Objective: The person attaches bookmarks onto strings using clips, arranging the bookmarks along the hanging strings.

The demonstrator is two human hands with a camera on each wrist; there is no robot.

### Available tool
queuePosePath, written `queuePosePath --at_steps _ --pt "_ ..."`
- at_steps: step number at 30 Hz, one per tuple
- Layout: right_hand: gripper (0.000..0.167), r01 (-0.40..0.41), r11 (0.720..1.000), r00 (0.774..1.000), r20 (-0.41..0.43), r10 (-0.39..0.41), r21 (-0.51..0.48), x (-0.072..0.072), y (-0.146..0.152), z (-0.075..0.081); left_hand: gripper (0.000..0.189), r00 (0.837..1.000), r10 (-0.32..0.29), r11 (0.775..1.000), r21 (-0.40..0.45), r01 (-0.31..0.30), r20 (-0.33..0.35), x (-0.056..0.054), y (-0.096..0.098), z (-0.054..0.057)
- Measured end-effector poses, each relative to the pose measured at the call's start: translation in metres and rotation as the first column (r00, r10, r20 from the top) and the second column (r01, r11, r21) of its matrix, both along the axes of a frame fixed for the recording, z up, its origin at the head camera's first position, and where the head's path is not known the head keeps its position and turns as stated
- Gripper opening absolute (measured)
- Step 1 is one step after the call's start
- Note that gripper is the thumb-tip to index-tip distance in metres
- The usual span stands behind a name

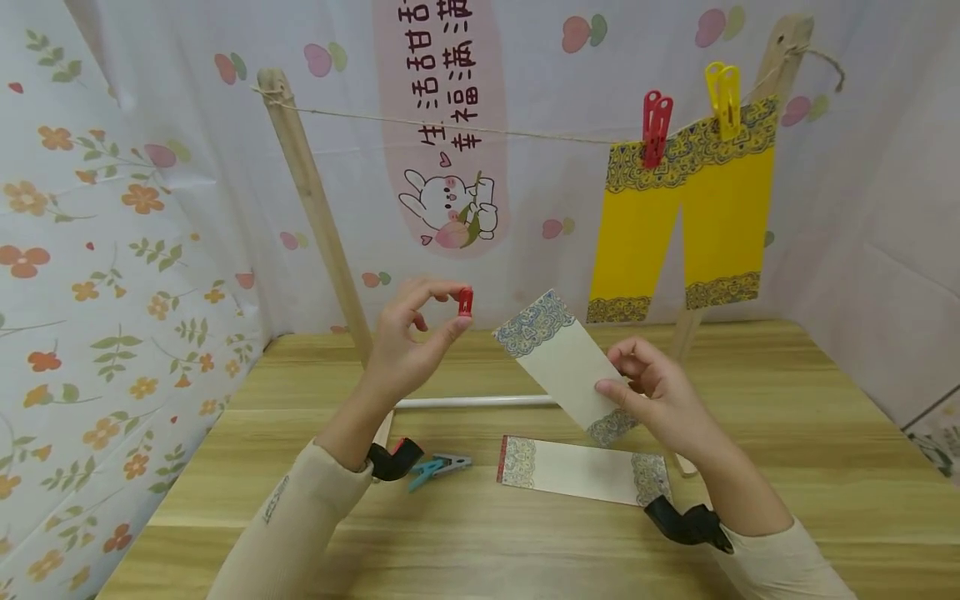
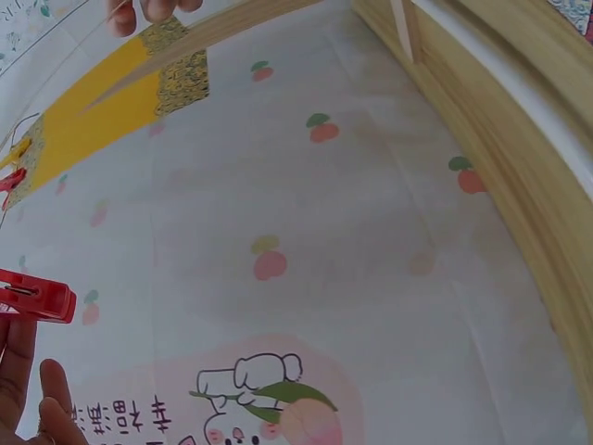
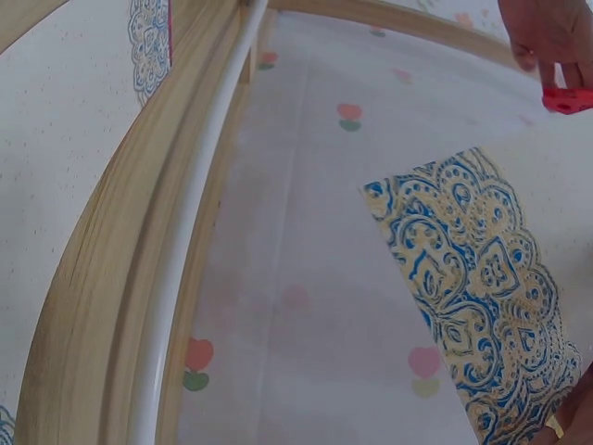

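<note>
Beige sleeves (image 1: 292, 529) reach in over the worktop (image 1: 247, 475), nearest the camera. Beyond them, a cream card (image 1: 566, 362) tilts above the worktop, clamped low on one long side between the thumb and fingers of the right hand (image 1: 663, 400), a hold that seems meant to leave its upper patterned end uncovered. Near that end, the left hand (image 1: 408, 342) pinches a red clip (image 1: 466, 302) between thumb and fingertip; whether its mouth is spread cannot be told. Another cream strip (image 1: 585, 471) lies flat below, right of the worktop's middle, with teal and grey clips (image 1: 427, 472) to its left. Towards the far edge, a white rod (image 1: 480, 402) runs crosswise. Wooden posts (image 1: 315, 200) carry a string (image 1: 465, 127), where a red peg (image 1: 656, 129) and a yellow peg (image 1: 723, 96) grip two yellow cards (image 1: 723, 225) by their tops, presumably to hang them straight.
</note>
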State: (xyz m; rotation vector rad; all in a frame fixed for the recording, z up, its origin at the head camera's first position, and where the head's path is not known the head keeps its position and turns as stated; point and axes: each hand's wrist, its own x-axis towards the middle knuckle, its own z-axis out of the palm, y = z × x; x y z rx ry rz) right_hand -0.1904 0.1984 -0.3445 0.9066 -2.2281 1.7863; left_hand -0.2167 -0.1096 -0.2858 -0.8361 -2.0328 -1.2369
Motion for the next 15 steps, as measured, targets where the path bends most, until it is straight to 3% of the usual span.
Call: queuePosePath --at_steps 7,15 --pt "0.024 0.003 0.991 0.999 0.051 0.004 -0.135 0.0 -0.006 0.0 0.028 0.999 0.008 1.0 0.011 -0.007 -0.033 -0.002 0.002 0.015" --pt "0.022 0.116 0.973 0.993 0.049 -0.108 -0.202 -0.002 -0.013 0.004 0.025 0.995 -0.016 1.0 0.012 0.017 -0.096 -0.008 0.008 0.041"
